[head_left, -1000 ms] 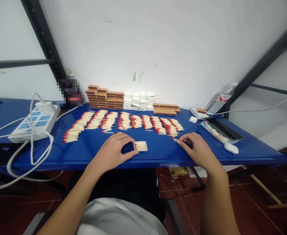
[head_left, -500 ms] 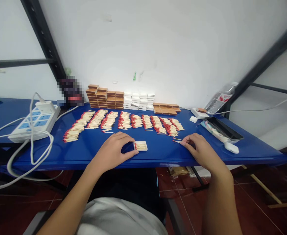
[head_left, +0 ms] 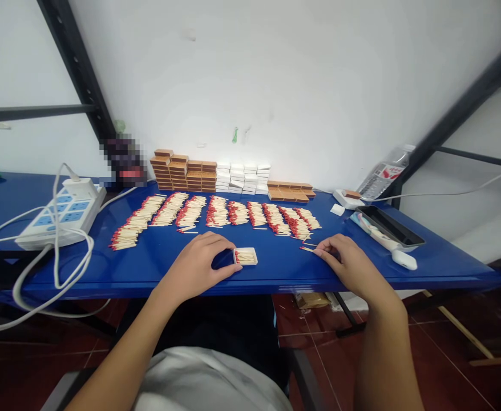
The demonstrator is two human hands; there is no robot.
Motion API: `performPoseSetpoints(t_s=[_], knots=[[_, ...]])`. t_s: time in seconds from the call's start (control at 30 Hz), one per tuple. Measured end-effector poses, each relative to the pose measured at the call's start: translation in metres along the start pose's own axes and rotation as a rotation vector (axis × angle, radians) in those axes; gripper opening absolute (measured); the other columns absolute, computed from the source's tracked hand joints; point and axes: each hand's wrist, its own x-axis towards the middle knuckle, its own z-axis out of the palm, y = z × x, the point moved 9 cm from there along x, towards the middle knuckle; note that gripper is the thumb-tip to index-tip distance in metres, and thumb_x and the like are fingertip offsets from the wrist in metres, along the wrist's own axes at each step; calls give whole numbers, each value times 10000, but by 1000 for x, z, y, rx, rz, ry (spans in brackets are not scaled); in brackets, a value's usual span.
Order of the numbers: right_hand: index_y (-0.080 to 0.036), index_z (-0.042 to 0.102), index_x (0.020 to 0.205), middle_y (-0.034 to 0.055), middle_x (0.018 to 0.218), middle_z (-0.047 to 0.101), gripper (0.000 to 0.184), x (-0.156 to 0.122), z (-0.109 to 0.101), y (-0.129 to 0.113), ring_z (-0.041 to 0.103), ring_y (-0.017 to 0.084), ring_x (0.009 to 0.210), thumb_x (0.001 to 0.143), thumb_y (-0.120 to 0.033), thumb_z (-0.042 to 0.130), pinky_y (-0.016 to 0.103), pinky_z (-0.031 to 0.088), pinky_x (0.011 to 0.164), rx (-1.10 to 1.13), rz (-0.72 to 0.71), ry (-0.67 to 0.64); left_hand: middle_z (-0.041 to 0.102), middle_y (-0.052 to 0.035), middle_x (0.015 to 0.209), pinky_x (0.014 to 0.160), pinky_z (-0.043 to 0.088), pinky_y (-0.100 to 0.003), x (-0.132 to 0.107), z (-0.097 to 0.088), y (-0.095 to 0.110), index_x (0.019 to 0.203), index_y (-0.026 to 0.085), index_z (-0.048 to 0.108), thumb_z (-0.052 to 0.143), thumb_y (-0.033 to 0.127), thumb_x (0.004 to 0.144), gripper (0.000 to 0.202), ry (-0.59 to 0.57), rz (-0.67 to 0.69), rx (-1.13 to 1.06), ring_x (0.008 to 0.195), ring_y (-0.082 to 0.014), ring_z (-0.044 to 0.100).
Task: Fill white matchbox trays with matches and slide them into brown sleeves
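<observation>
Thumb and fingers of my left hand (head_left: 205, 257) grip the left end of a white matchbox tray (head_left: 256, 256) near the table's front edge. Several red-headed matches (head_left: 245, 257) lie inside it. To the right, my right hand (head_left: 340, 257) is closed in a pinch on a match (head_left: 307, 249), its red head pointing left; whether more than one is pinched I cannot tell. Beyond both hands, loose matches lie in a row of slanting piles, the nearest to my right hand being a pile (head_left: 295, 222) at the row's right end.
Brown matchbox sleeves (head_left: 184, 174) and white trays (head_left: 242, 178) are stacked along the wall, with more brown sleeves (head_left: 291, 191) beside them. A white power strip (head_left: 62, 217) with looping cables occupies the left. On the right are a black tray (head_left: 390, 225), a white case (head_left: 404, 260) and a plastic bottle (head_left: 387, 171).
My right hand has shifted very slightly left with the pinched match, near the right-hand pile. My left hand keeps its hold on the matchbox tray.
</observation>
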Motion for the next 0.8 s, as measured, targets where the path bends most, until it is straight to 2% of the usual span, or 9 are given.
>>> performPoseSetpoints(t_s=[0.17,0.27,0.4,0.6,0.7,0.8], knots=[[-260,668,901,104,979,676,381,-1,-2,-10,601,314,977,1048,-583,528,465,490,878,16,-7,8,781,-67,1167,1018,563,-448,0,0,0,1149,223,743,776,434,985,269,-11,-4,-4,1115,-277,714],[-261,653,895,101,979,675,342,-1,-2,-25,597,309,981,1061,-537,538,457,492,876,27,-28,10,782,-67,1162,1009,564,-441,0,0,1,1148,227,741,778,429,984,263,-10,1,-3,1109,-278,715],[-263,639,916,87,1011,673,237,3,6,-68,591,297,1031,1077,-417,559,436,490,913,85,-102,-19,787,-71,1166,1011,565,-445,0,0,1,1148,227,745,775,432,983,265,-5,2,5,1110,-283,717],[-255,613,969,76,1064,655,138,12,31,-139,597,279,1062,1089,-300,562,427,497,929,157,-216,-78,789,-69,1157,1009,564,-442,0,0,1,1154,222,745,783,417,980,264,-1,9,1,1107,-278,719],[-247,597,955,81,1055,644,123,15,42,-157,597,283,1053,1075,-239,568,448,507,930,138,-255,-94,787,-67,1158,1005,560,-438,0,0,1,1162,218,737,791,405,977,269,-2,18,7,1114,-277,717],[-251,594,952,84,1034,636,122,17,50,-164,595,289,1018,1069,-226,570,469,514,918,116,-285,-95,788,-66,1166,1004,558,-435,0,0,2,1155,226,735,788,400,979,254,-5,19,7,1115,-278,716]])
